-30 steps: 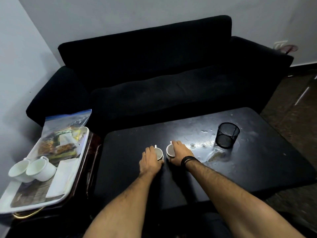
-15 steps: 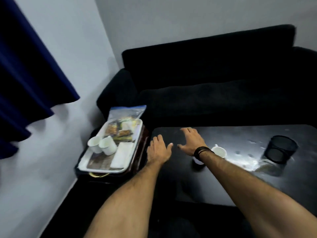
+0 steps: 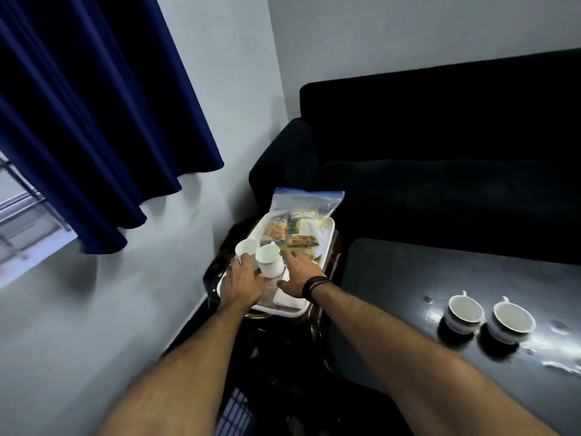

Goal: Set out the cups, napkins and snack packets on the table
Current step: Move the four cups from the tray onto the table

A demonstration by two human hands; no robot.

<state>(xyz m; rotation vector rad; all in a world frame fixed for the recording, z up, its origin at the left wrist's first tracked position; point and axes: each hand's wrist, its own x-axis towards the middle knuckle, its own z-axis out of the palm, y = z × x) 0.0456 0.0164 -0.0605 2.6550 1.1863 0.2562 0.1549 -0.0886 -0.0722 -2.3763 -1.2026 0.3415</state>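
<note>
From the head camera, both hands are out over the white tray (image 3: pixel 327 229) on the small side stand, left of the black table (image 3: pixel 393 278). The left hand (image 3: pixel 240 283) lies flat with fingers spread, fingertips right at the base of the two white cups on the tray; it grips nothing that I can see. Far-left cup (image 3: pixel 246 247) and the nearer cup (image 3: pixel 268 258) stand upright, touching or just beside each other. The right hand (image 3: pixel 298 275), a dark band at the wrist, is open too, fingers stretched forward over the tray just right of the nearer cup, holding nothing. Under that palm, a white folded napkin (image 3: pixel 284 298) peeks out at the tray's near edge.

At the tray's far end lies the clear zip bag (image 3: pixel 306 201) with a blue seal, snack packets (image 3: pixel 278 231) showing through it.

Over on the table, right and nearer, two more white cups are already set down side by side, upright: one to the left (image 3: pixel 465 311), one to the right (image 3: pixel 512 319), on a glossy wet-looking patch. Behind it all, the black sofa (image 3: pixel 440 152); far left, a dark blue curtain (image 3: pixel 94 105).
</note>
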